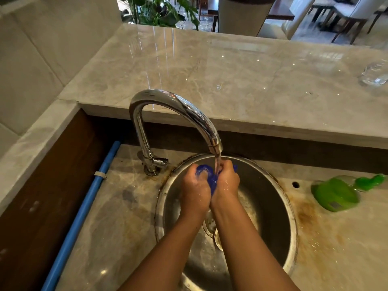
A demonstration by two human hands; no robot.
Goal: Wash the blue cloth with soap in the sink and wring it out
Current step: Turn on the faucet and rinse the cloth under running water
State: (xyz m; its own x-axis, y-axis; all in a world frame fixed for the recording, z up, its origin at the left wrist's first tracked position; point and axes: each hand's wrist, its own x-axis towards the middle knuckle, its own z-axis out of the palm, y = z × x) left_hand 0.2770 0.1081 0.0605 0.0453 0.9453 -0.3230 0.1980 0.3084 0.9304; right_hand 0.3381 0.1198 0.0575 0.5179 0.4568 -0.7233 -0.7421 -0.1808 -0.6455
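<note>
Our fingers (pixel 200 175) are curled tight on both sides, and what they grip is the blue cloth (pixel 211 181), bunched into a wet wad between the two fists. The left hand (pixel 195 190) holds one end, the right hand (pixel 227 182) the other, knuckles almost touching — the cloth's long axis runs across from fist to fist, with a short tail hanging down between the palms. Both hands sit equally near it, so the wringing, we judge, will turn on twisting the fists opposite ways along that cross line. Water from the faucet (pixel 174 114) falls straight onto the wad, just at the gap between our hands. All of this hangs over the far half of the round steel sink (pixel 273 217), above its drain — not resting on the basin. We see no lather, so we cannot tell whether soap is in the cloth. To the right, on the table (pixel 315 238), a green soap bottle (pixel 336 194) lies on its side, well apart from us.
</note>
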